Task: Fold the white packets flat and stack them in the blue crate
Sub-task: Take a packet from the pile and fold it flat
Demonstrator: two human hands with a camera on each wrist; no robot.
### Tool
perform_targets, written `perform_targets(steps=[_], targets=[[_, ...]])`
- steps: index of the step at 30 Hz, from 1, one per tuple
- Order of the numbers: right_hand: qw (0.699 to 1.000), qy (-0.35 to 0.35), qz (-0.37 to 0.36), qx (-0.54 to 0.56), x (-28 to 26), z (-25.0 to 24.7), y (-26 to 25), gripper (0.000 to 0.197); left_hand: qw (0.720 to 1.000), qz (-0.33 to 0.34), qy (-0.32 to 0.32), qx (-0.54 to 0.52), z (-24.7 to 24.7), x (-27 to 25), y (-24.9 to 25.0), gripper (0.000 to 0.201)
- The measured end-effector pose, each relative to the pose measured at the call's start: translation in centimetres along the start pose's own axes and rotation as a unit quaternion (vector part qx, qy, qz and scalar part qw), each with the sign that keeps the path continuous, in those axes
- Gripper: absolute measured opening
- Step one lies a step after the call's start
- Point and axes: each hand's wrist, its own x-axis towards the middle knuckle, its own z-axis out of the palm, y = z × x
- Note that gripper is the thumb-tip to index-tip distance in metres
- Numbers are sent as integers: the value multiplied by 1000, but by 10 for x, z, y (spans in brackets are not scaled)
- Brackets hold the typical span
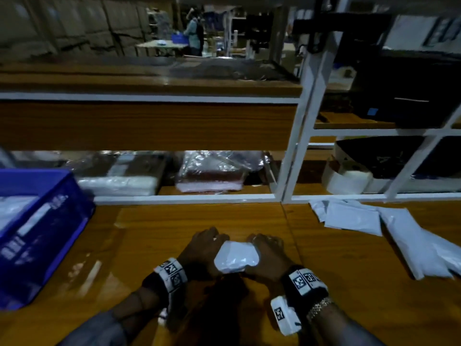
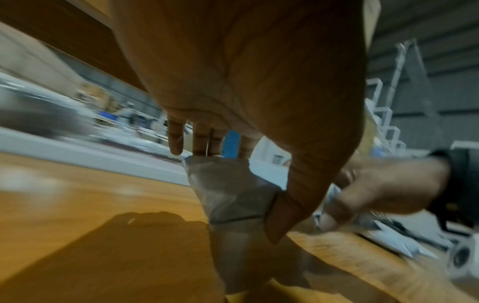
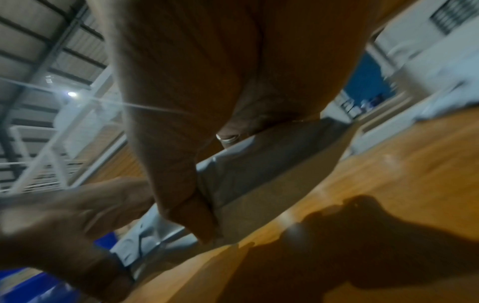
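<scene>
Both hands pinch 1 packet, mid-fold; next, flatten it, then carry to crate at 9 o'clock

Dim warehouse behind a wooden table.
White metal shelving with wood boards stands at the table's far edge; brown cartons line the far wall; another table stands beyond.
</scene>
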Motion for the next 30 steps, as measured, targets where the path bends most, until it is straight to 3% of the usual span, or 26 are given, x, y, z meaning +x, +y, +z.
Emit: perform_targets(steps=[3, 8, 14, 20, 22, 24, 27, 30], targets=[[1000, -19, -21, 5, 2, 36, -40, 70, 999, -35, -4, -10, 2, -56, -29, 74], [999, -36, -9, -27, 4, 87, -83, 76, 997, -63, -3, -54, 11, -114, -58, 50], [998, -39, 29, -33, -10, 121, -114, 69, 994, -18, -10, -105, 27, -155, -88, 58], [1000, -15, 7, -16, -31, 122, -127, 76, 994, -8, -34, -102, 33, -164, -89, 84], [1000, -12, -4, 1, -41, 115, -130, 78, 995, -37, -37, -87, 35, -167, -77, 99], [1000, -12, -10, 21, -45, 109, -131, 70, 994, -75, -24, -81, 32, -165, -63, 97], [999, 14, -8, 45, -43, 108, -131, 43, 991, -103, -25, -86, 31, -155, -41, 76], [999, 3, 29, 23, -39, 124, -124, 50, 981, -148, -15, -123, 38, -146, -28, 75]])
